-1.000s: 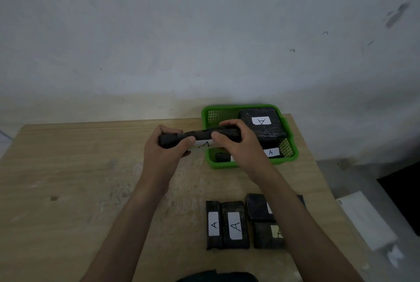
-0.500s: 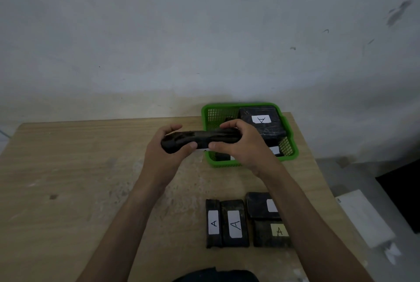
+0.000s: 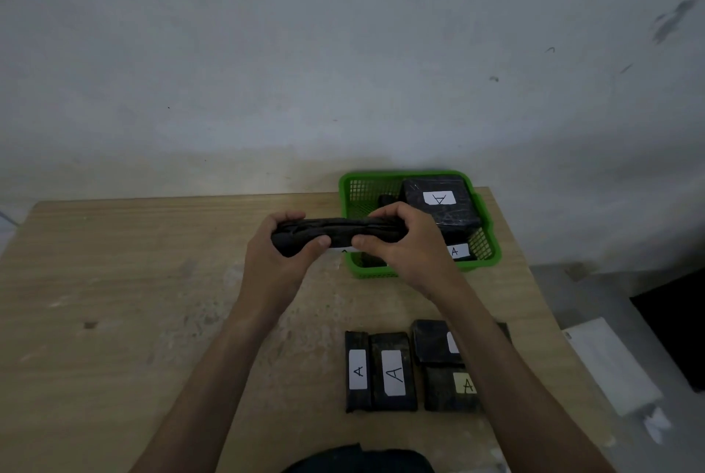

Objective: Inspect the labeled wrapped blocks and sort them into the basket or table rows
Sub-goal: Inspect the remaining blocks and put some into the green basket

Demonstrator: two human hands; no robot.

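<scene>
Fingers [image 3: 290,215] of the left hand [image 3: 272,263] curl over the top of a black wrapped block [image 3: 337,230], with the thumb pressed against its near face. The right hand [image 3: 414,249] grips the other end the same way, so both hands are closed round the block and neither is free. The block is held level, lengthwise from left to right, in the air above the worktop [image 3: 152,282], just in front of the green basket [image 3: 381,272].

The step in hand appears to be inspection of the label [image 3: 343,249]. Only a thin white edge of it shows beneath the block, between the two thumbs, and its letter cannot be read. Roll the block toward the body until the label faces up, and shift the thumbs outward so that neither covers the paper. Support both ends — the wrapping looks creased and slack, and may slip under a one-handed pinch.

Read the letter fully before choosing a destination. The basket holds at least two blocks; the top block [image 3: 438,202] is marked A. Four sorted blocks [image 3: 393,371] lie close together on the worktop near the body — three show an A, and the fourth label is partly hidden by the right forearm. If the block goes to the rows, set it flush beside a neighbour, label up.
</scene>
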